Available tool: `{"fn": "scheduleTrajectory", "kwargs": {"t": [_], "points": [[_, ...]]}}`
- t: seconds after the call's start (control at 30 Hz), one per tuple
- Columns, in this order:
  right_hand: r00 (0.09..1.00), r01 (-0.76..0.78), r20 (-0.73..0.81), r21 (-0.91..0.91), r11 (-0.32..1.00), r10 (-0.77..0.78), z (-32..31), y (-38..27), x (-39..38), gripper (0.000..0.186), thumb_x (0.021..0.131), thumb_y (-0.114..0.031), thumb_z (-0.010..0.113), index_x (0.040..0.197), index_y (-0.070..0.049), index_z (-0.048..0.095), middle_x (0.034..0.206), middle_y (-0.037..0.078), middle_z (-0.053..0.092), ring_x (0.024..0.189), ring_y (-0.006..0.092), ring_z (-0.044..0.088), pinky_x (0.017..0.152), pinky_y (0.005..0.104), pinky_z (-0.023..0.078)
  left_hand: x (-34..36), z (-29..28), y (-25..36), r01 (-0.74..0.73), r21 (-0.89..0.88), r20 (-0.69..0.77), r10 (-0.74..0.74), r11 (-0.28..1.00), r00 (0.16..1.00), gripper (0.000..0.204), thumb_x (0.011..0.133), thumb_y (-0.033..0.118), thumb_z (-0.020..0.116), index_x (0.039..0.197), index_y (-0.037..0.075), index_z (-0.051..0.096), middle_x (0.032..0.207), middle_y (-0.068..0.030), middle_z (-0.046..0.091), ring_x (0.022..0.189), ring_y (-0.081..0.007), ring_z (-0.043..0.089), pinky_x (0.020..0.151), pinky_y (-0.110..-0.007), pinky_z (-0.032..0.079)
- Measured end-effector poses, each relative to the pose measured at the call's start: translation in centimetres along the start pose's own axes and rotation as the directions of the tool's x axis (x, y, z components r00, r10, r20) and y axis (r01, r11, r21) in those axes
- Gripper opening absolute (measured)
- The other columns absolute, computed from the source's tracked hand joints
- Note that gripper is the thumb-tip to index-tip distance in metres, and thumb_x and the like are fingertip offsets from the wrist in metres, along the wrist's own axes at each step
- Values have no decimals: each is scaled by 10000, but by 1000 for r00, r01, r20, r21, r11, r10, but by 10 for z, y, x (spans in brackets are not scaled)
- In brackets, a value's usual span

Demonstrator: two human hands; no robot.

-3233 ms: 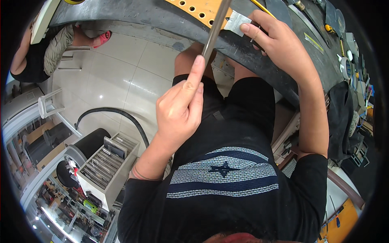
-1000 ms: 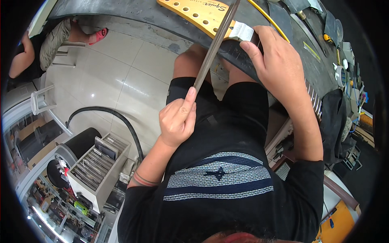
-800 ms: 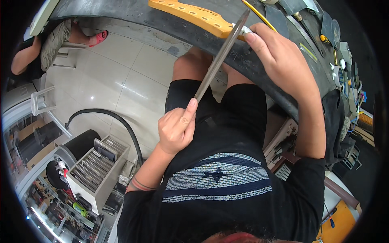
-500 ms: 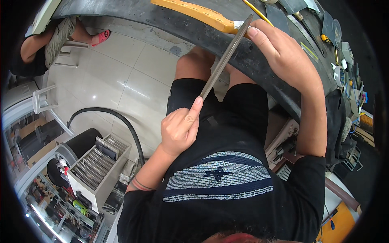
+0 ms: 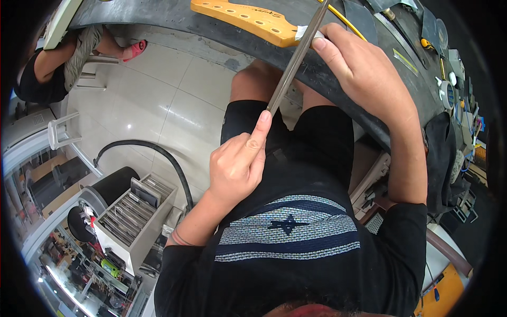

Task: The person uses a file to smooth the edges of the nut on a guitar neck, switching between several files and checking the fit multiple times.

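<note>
My left hand (image 5: pixel 237 166) is closed around the near end of a long, narrow metal file (image 5: pixel 291 68), its index finger stretched along the tool. The file slants up and away over the bench edge and crosses beside the headstock. An amber wooden guitar neck (image 5: pixel 245 20) lies at the bench edge, its headstock pointing left with a row of tuner holes facing up. A white strip (image 5: pixel 301 33) covers the spot where headstock meets neck. My right hand (image 5: pixel 367 76) is closed on the neck just right of the file, hiding most of it; its thumb lies near the file.
On the dark bench (image 5: pixel 153 11) are a yellow rod (image 5: pixel 346 20), a metal ruler (image 5: pixel 397 38) and dark sheets. A white box of flat metal pieces (image 5: pixel 127 216) stands at lower left, near a black hose (image 5: pixel 171 156). Another person (image 5: pixel 53 66) sits at far left.
The file and my left hand have moved forward, away from my body. The guitar neck has rolled, so the headstock's face shows more and its holes look rounder. My right hand has shifted slightly left.
</note>
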State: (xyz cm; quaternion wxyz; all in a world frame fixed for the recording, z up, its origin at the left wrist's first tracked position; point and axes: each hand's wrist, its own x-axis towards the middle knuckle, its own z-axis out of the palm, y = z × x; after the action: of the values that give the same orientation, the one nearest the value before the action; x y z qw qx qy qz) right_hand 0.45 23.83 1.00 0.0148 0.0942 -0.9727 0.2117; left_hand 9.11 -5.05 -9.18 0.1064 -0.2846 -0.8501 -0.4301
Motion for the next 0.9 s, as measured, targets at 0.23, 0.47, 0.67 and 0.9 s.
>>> {"fn": "scheduleTrajectory", "kwargs": {"t": [0.23,0.47,0.67,0.9], "points": [[999,24,-44,-105,994,-28,11,-1,-5,502,1209,-455,502,1049,-5,657,931,233,737,958,458,747,866,541,588,33,-15,22,62,58,87,-67,996,994,817,898,-76,787,1669,153,641,704,-66,564,589,-264,590,587,-425,523],[998,45,-46,-171,984,-54,15,0,-8,483,1208,-439,517,1057,-3,660,960,228,749,982,448,756,870,541,590,59,-20,37,111,40,134,-116,993,984,669,1006,-106,725,1646,69,642,757,-148,656,611,-237,600,678,-345,547],[996,-20,89,148,989,7,-9,13,10,455,1225,-428,504,1179,-5,663,1003,248,696,1010,467,693,875,509,532,34,-8,18,22,-78,-88,-29,997,996,666,913,-127,768,1566,-16,696,773,-120,690,621,-270,649,639,-398,559],[979,-119,191,294,948,64,-16,30,18,561,1250,-498,455,1283,6,700,943,80,633,874,205,580,829,374,511,-3,-1,2,-41,6,-58,41,999,997,709,878,-119,803,1566,25,713,702,-63,546,569,-237,543,557,-390,485]]}}
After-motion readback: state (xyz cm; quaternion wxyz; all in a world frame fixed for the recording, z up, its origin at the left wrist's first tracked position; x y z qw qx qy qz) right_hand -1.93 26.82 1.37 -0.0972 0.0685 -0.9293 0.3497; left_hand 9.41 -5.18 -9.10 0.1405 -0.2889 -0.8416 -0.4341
